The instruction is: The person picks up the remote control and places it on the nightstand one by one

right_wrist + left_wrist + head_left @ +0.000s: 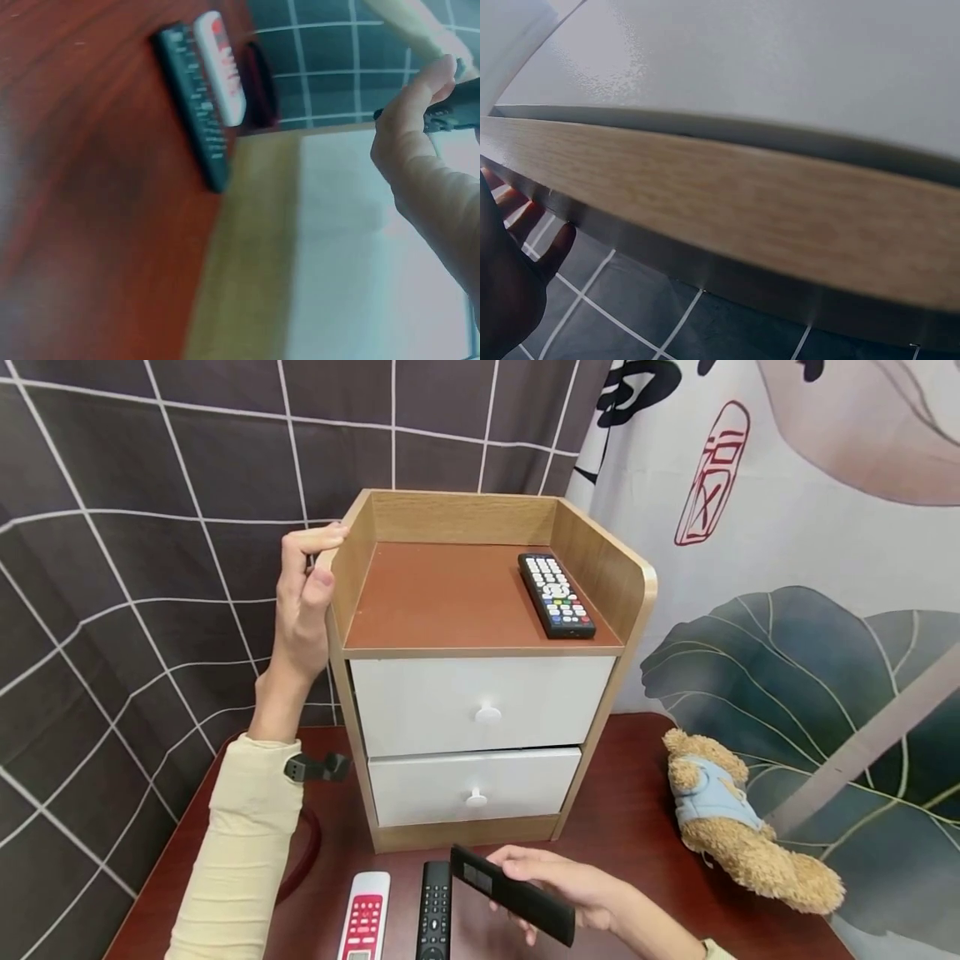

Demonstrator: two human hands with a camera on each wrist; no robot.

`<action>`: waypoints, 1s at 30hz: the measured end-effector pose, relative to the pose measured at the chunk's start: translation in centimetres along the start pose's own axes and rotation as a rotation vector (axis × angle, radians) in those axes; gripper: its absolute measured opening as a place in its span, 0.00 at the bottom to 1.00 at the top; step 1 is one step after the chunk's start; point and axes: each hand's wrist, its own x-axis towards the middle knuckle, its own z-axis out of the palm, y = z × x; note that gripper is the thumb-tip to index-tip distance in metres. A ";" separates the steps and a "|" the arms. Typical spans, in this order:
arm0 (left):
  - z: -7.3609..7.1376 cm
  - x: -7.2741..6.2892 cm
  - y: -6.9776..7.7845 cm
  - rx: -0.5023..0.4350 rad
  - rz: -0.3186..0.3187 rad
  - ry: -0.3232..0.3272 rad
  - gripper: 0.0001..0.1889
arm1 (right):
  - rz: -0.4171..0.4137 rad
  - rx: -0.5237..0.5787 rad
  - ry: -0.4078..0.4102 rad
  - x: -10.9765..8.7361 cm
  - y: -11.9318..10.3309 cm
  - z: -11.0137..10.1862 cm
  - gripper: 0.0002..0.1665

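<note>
My left hand rests against the left side panel of a small wooden cabinet, fingertips at its upper edge. In the left wrist view the fingers lie spread and fairly straight along the panel's outer face. My right hand grips a black remote control, tilted, in front of the cabinet's base; its back with a label faces the head camera. On the table beside it lie another black remote and a white remote with a red keypad.
A black remote with colored buttons lies on the cabinet's brown top. Two white drawers with round knobs sit below. A teddy bear in blue lies at the right of the dark red table. A gridded curtain hangs behind.
</note>
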 end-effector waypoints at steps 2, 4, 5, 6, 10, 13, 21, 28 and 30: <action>0.0 0.1 0.0 -0.001 -0.003 0.000 0.37 | -0.024 -0.011 -0.036 -0.2 -1.6 0.4 0.19; 0.0 0.1 0.0 -0.002 -0.005 0.002 0.38 | -0.038 -0.017 -0.069 -0.5 -3.2 1.0 0.19; 0.0 0.1 0.0 -0.003 -0.007 0.001 0.38 | -0.042 -0.025 -0.074 -0.7 -4.1 1.3 0.19; 0.0 0.1 0.0 -0.002 -0.007 0.000 0.38 | -0.046 -0.038 -0.076 -0.9 -5.0 1.7 0.19; 0.0 0.2 0.0 -0.004 -0.008 0.003 0.38 | -0.082 -0.090 -0.075 -1.5 -8.6 2.9 0.18; -0.1 0.3 0.1 -0.007 -0.008 0.013 0.37 | -0.126 -0.121 -0.084 -1.7 -11.0 3.7 0.18; -0.1 0.1 0.0 -0.021 -0.011 0.015 0.37 | -0.171 -0.273 0.043 -2.9 -16.4 5.8 0.19; 0.0 0.0 -0.1 -0.020 -0.009 0.010 0.36 | -0.234 -0.455 0.236 -3.1 -22.7 7.3 0.25; 0.1 0.0 -0.1 -0.023 -0.011 0.005 0.36 | -0.261 -0.504 0.288 -2.8 -24.3 7.2 0.24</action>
